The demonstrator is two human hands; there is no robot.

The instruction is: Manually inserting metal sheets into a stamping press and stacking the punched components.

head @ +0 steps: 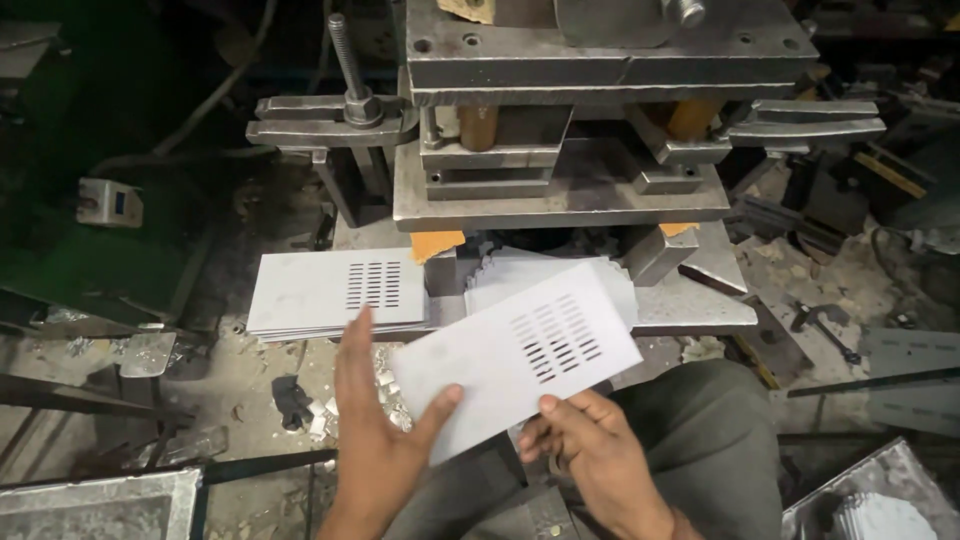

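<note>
Both my left hand [375,440] and right hand [590,450] grasp a slotted white metal sheet [515,358]; the next move, I judge, calls for laying it squarely on the left stack of slotted sheets [310,295].

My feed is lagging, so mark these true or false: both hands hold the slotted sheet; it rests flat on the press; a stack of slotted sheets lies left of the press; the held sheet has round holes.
1. Both hands hold the slotted sheet. True: the left hand and right hand grip its lower edge.
2. It rests flat on the press. False: it is held tilted in front of the press.
3. A stack of slotted sheets lies left of the press. True.
4. The held sheet has round holes. False: it has rows of narrow slots.
</note>
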